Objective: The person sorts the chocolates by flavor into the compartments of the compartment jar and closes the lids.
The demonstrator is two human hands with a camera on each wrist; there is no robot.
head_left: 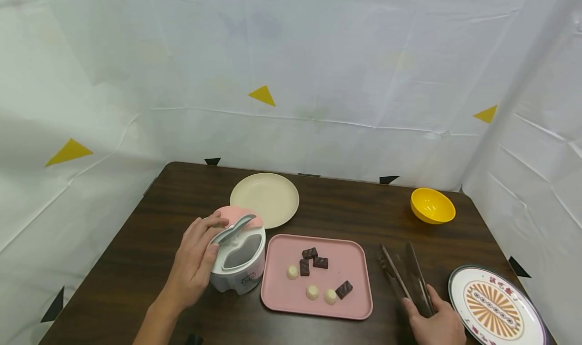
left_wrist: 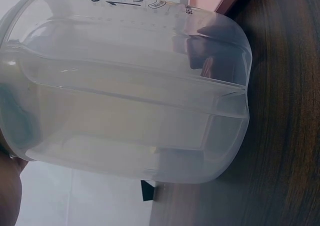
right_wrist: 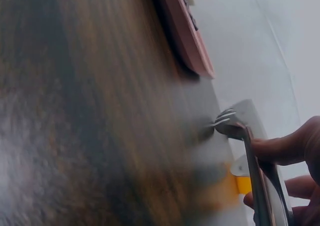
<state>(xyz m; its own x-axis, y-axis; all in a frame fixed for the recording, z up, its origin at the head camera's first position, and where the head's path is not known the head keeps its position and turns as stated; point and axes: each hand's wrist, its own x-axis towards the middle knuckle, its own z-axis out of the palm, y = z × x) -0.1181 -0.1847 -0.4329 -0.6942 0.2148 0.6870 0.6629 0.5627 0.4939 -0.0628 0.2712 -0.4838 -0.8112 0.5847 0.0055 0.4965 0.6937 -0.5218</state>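
Right hand [head_left: 438, 322], closest to us, has thumb and fingers clamped on metal tongs [head_left: 421, 279], their arms parted to the right of the pink tray [head_left: 277, 294]. Across on the left, the left hand [head_left: 195, 256] lays fingers and thumb, apart, against the top of the lidded container [head_left: 238, 279], by its grey handle [head_left: 236, 227]; how hard, I can't tell. Good form, I'd say: brace that container upright; any grip on the tray's dark blocks [head_left: 304, 267] or pale domes [head_left: 312, 292] wants a light, even squeeze.
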